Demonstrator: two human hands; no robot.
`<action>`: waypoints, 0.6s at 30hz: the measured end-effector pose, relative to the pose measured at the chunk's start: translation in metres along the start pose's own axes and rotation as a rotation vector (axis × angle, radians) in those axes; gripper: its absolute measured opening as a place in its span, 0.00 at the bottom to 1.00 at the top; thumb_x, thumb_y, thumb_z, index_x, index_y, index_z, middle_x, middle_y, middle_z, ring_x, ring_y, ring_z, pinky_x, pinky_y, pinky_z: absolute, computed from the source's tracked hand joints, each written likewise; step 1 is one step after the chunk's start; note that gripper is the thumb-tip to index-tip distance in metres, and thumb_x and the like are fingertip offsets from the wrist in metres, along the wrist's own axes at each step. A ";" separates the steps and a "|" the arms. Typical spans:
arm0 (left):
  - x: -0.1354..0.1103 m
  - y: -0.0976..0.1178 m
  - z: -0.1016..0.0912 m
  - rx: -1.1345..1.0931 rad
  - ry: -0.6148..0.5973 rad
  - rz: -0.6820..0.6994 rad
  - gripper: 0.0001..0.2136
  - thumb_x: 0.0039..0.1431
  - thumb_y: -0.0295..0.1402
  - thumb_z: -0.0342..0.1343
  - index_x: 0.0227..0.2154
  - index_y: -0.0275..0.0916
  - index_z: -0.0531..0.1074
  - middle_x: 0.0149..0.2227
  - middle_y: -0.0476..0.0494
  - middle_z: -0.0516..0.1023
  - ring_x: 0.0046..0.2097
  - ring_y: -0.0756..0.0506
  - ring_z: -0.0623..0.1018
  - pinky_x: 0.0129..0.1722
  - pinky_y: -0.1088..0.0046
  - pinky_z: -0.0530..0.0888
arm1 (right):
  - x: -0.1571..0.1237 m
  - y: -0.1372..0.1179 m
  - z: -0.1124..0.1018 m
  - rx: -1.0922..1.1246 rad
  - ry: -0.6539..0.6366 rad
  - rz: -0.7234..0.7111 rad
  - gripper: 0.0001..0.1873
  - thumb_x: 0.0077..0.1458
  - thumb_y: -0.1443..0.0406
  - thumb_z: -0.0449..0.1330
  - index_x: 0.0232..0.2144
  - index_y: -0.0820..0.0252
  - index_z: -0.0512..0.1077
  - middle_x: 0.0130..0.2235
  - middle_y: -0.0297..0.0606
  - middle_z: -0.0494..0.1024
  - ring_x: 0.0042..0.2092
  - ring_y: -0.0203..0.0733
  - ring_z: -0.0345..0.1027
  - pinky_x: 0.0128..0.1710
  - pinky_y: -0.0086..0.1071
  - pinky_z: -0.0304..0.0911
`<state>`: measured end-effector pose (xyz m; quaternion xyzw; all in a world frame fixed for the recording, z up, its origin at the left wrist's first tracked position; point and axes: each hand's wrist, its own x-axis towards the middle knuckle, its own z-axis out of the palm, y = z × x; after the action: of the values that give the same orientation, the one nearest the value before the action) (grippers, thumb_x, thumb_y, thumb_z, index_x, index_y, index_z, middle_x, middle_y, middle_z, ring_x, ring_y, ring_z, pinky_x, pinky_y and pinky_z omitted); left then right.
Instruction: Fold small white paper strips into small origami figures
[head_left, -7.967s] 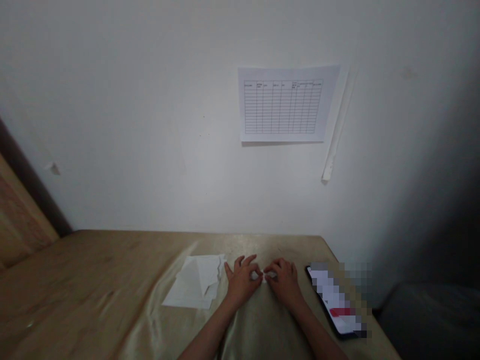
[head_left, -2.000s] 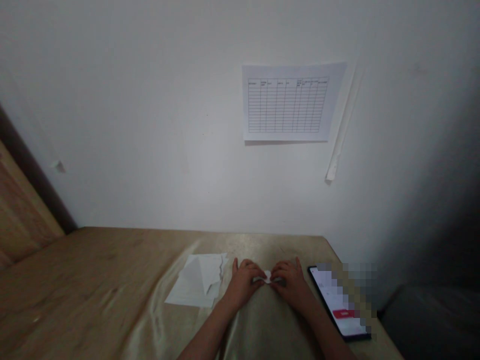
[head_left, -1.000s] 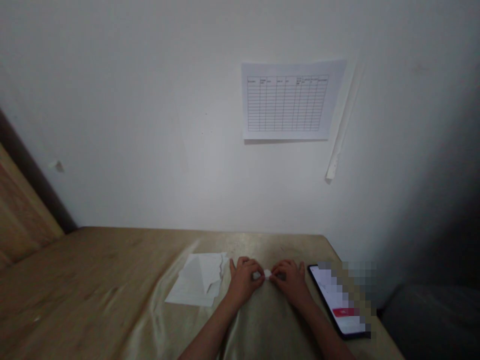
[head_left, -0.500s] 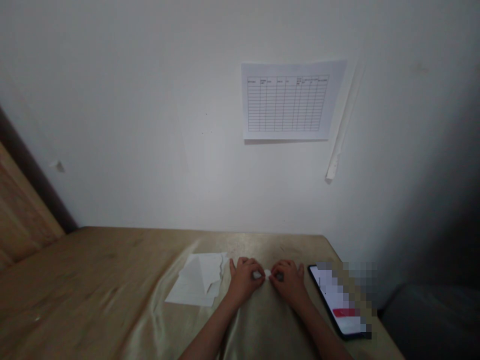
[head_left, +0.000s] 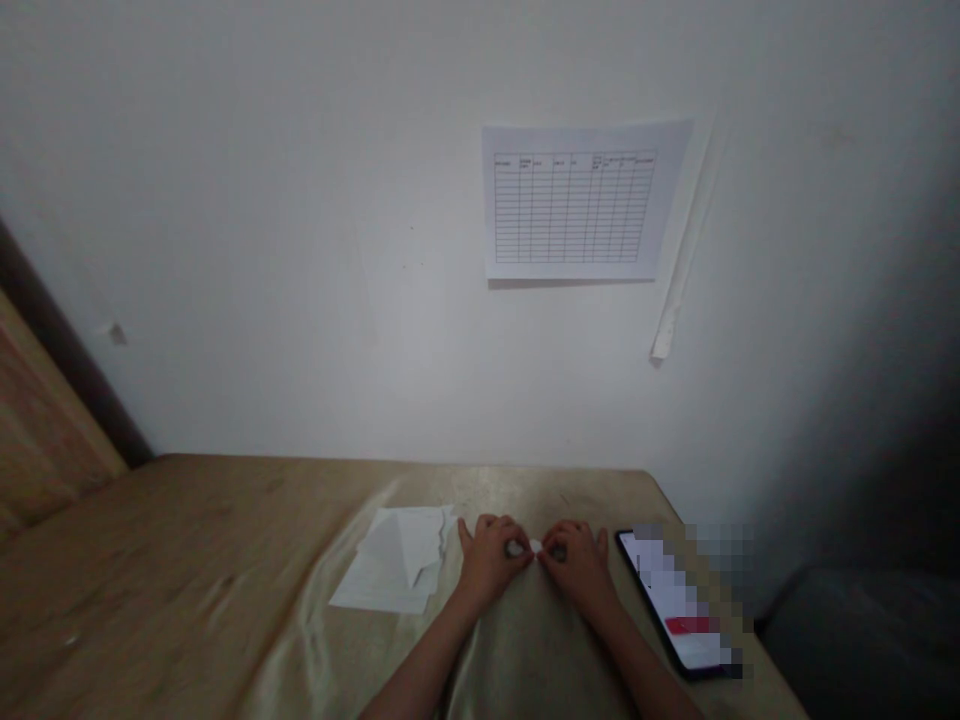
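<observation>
A small piece of white paper is pinched between my two hands, just above or on the table; most of it is hidden by the fingers. My left hand grips its left side with thumb and forefinger, the other fingers curled and the little finger sticking out. From the right, my right hand holds it in a matching pinch. The fingertips of both hands nearly meet. Left of my left hand lies a loose stack of white paper sheets, some with torn edges.
A phone with a lit, partly pixelated screen lies at the table's right edge. The table has a shiny, wrinkled tan cover and meets a white wall. A printed chart hangs there. Wood panelling stands at left.
Both hands stay in nearly the same place, still pinching the small paper. Only a slight shift of the fingers shows; the sheets and phone have not moved.
</observation>
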<state>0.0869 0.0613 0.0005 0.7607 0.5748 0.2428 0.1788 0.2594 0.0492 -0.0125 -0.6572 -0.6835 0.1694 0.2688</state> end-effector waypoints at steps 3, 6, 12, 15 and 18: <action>0.000 0.001 0.000 0.013 -0.001 -0.006 0.02 0.58 0.38 0.62 0.32 0.50 0.78 0.46 0.52 0.82 0.57 0.38 0.70 0.64 0.30 0.37 | -0.001 -0.001 0.000 0.005 0.015 -0.005 0.07 0.56 0.62 0.60 0.28 0.52 0.78 0.45 0.36 0.81 0.57 0.53 0.65 0.65 0.66 0.28; 0.000 0.002 -0.001 0.021 -0.007 -0.018 0.02 0.58 0.38 0.62 0.33 0.50 0.78 0.46 0.52 0.81 0.57 0.38 0.70 0.63 0.30 0.37 | -0.001 -0.003 0.000 0.001 0.028 -0.002 0.07 0.56 0.62 0.61 0.27 0.52 0.77 0.44 0.36 0.81 0.57 0.52 0.65 0.66 0.65 0.28; -0.002 0.005 -0.003 -0.002 -0.019 -0.007 0.04 0.59 0.38 0.61 0.36 0.51 0.79 0.47 0.51 0.81 0.58 0.38 0.69 0.63 0.30 0.34 | 0.000 -0.003 0.001 -0.045 0.001 0.012 0.04 0.55 0.62 0.61 0.31 0.51 0.77 0.46 0.35 0.80 0.58 0.52 0.63 0.66 0.63 0.30; -0.003 0.006 -0.004 0.000 -0.037 -0.007 0.07 0.58 0.37 0.61 0.39 0.54 0.79 0.48 0.51 0.80 0.58 0.37 0.68 0.63 0.29 0.33 | 0.000 -0.002 -0.001 -0.057 -0.022 0.006 0.07 0.56 0.62 0.60 0.37 0.48 0.78 0.48 0.35 0.79 0.59 0.52 0.62 0.66 0.62 0.29; -0.002 0.007 -0.005 0.040 -0.055 -0.037 0.08 0.58 0.39 0.62 0.40 0.56 0.79 0.54 0.50 0.76 0.61 0.36 0.66 0.63 0.28 0.34 | 0.000 -0.002 -0.003 -0.065 -0.059 0.012 0.10 0.56 0.62 0.60 0.39 0.46 0.78 0.50 0.36 0.77 0.59 0.52 0.61 0.66 0.62 0.28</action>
<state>0.0887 0.0570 0.0083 0.7596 0.5885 0.2069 0.1839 0.2602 0.0483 -0.0089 -0.6643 -0.6923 0.1680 0.2264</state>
